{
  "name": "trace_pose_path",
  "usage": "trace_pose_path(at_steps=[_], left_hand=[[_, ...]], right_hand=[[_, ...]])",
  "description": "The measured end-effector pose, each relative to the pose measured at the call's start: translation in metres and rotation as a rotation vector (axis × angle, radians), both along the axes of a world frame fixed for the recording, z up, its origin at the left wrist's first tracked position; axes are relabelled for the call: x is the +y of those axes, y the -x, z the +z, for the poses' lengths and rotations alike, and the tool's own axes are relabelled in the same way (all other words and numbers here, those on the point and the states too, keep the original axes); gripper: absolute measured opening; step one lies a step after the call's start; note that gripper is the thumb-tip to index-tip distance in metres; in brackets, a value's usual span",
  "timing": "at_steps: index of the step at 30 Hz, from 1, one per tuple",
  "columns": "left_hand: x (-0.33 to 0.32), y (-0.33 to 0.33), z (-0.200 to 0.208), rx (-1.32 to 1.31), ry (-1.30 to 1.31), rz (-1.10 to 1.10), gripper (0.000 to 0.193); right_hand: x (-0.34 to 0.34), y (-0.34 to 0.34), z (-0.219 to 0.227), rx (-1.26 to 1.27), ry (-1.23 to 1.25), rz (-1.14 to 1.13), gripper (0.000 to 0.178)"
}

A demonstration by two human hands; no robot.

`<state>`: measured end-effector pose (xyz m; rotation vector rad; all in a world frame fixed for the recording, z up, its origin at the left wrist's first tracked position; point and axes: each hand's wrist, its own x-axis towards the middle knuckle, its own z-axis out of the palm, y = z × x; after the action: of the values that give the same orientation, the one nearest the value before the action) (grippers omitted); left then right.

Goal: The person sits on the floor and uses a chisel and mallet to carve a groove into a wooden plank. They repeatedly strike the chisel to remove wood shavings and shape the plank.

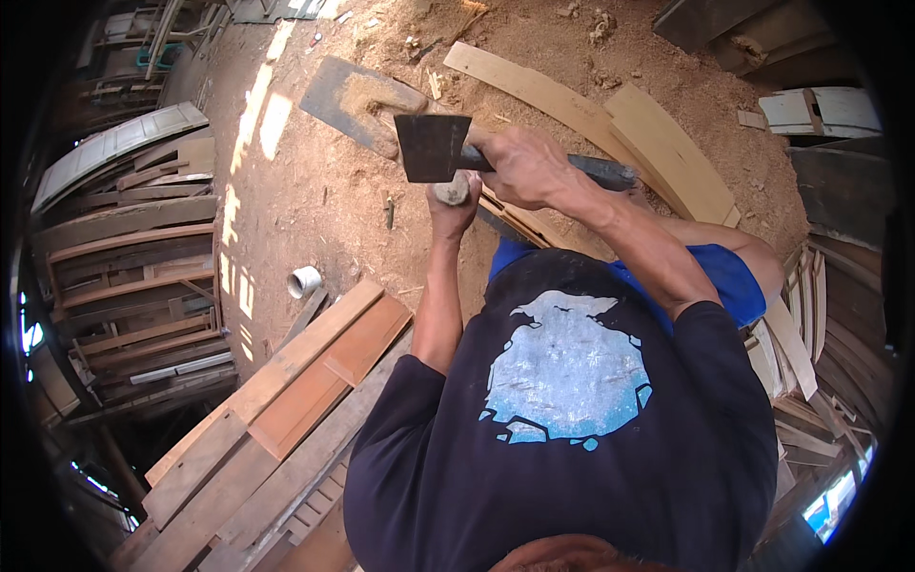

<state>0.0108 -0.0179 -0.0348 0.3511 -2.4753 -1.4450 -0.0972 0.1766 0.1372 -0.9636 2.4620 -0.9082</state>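
Observation:
My right hand (522,167) is closed around the dark handle (602,173) of a hatchet-like tool. Its broad, dark metal head (434,148) is held up in front of me and hides part of what lies below. Just under the head, my left hand (452,215) is wrapped around a piece with a round, pale, worn end (452,190); the rest of that piece is hidden. Beyond the hands, a grey board (332,103) dusted with sawdust lies on the ground.
Curved pale planks (534,88) lie on sawdust-covered ground ahead and to the right. Stacked boards (324,362) stand near left, beside a white cup-like container (304,281). Wooden frames and timber (133,253) line the left side, and more timber (810,305) leans at right.

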Motion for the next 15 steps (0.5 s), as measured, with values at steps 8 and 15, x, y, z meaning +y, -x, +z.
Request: trace_pose_path(at_steps=[8, 15], left_hand=[[-0.001, 0.028, 0.06, -0.085, -0.457, 0.061, 0.024], [0.037, 0.001, 0.014, 0.12, -0.141, -0.004, 0.031]], right_hand=[[0.029, 0.006, 0.072, 0.076, 0.428, -0.12, 0.025], [0.018, -0.01, -0.001, 0.165, 0.131, 0.026, 0.03]])
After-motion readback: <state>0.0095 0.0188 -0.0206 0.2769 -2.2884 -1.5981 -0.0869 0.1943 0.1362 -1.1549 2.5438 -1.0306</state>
